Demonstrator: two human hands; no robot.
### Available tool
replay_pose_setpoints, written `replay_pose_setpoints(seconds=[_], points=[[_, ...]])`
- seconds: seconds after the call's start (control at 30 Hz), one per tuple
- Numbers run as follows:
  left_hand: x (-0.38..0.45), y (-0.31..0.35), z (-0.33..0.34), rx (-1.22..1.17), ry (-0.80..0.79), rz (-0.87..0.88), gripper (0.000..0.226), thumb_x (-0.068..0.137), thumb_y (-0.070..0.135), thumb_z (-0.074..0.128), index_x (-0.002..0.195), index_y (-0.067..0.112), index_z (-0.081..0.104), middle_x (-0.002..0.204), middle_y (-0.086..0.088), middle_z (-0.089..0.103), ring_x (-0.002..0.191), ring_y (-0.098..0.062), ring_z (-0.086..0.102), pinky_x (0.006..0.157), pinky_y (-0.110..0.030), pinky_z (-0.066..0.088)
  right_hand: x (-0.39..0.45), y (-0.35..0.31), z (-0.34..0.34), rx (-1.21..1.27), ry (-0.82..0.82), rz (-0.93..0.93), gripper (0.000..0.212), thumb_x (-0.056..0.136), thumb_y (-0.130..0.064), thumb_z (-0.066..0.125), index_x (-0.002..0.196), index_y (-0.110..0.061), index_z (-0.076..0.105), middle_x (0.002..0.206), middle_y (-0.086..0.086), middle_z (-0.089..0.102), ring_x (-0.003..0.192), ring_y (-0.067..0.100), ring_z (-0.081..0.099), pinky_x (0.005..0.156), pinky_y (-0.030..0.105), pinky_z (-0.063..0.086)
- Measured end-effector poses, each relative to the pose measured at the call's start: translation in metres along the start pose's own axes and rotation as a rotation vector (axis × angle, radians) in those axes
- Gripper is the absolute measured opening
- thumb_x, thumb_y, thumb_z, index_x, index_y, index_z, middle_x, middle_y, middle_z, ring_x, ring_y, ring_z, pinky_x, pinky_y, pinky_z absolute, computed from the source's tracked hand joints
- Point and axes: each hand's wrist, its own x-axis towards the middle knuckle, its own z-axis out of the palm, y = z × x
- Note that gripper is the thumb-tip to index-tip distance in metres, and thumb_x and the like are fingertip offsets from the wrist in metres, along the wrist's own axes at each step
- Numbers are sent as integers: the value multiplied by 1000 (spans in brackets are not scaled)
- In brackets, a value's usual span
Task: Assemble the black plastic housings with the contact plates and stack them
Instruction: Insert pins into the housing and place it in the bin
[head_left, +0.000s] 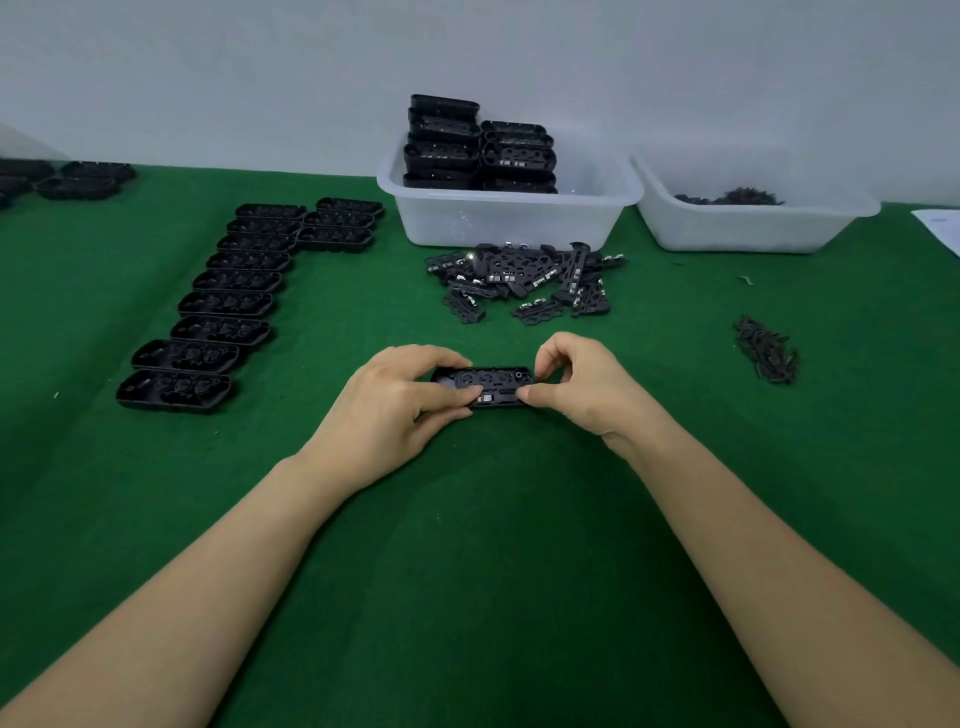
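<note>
Both hands meet over one black housing (485, 385) lying on the green desk (467, 571). The left hand (395, 410) has its grip closed on the housing's left end, thumb and fingers pinching it; the right hand (582, 384) has its grip closed on the right end. The fingers hide both ends, so only the middle shows, with round sockets and a small bright metal piece inside. Whether the contact plate is fully seated cannot be made out.

Beyond the grip lies a loose heap of contact plates (524, 280), and behind that a white tub (509, 218) holding stacked housings (478, 145). To the left of the grip runs a row of empty housings (223, 306). Far left, more dark parts are cut off by the frame edge. Right of the grip sits a small dark pile (766, 351), too blurred to identify, and a second tub (748, 223) beyond.
</note>
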Motion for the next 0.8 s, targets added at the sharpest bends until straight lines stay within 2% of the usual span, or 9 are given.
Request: replay_pose_setpoints(seconds=[0.2, 0.33, 0.47, 0.57, 0.67, 0.8], points=[[0, 0, 0, -21, -2, -7, 17, 76, 15, 73, 92, 11, 75, 103, -11, 67, 87, -28, 65, 82, -31, 47, -4, 2, -4, 18, -61, -39, 25, 75, -14, 72, 72, -27, 50, 73, -13, 52, 65, 4, 41, 83, 35, 35], [0, -1, 0, -24, 0, -10, 17, 75, 15, 74, 92, 11, 76, 102, -11, 67, 86, -28, 65, 81, -31, 47, -4, 2, -9, 114, -104, -53, 22, 76, -14, 72, 75, -24, 52, 74, -12, 54, 63, 9, 41, 68, 26, 36], [1, -2, 1, -17, 5, -6, 16, 76, 15, 74, 91, 11, 76, 102, -11, 67, 85, -28, 64, 81, -30, 45, -3, 3, -1, 71, -33, -59, 25, 71, -34, 74, 74, -27, 50, 76, -13, 54, 75, 13, 43, 83, 38, 39], [1, -2, 2, -8, 6, 2, 16, 76, 16, 73, 92, 11, 76, 102, -11, 67, 86, -28, 64, 82, -30, 45, -4, 1, 5, -28, 34, -71, 32, 68, -41, 75, 74, -29, 45, 77, -15, 54, 71, 6, 46, 86, 37, 34], [1, -2, 2, 0, 7, 2, 16, 78, 17, 72, 92, 11, 75, 102, -11, 67, 85, -28, 64, 81, -28, 44, -3, -2, 6, -89, 34, -58, 35, 69, -39, 76, 72, -29, 43, 79, -15, 53, 76, 5, 48, 85, 34, 33], [1, 0, 1, -9, 0, 0, 17, 77, 15, 73, 93, 10, 75, 102, -11, 67, 85, -28, 64, 80, -29, 46, 1, -5, 2, -49, -6, -2, 32, 69, -26, 77, 73, -26, 45, 78, -9, 54, 85, 18, 54, 91, 41, 41]])
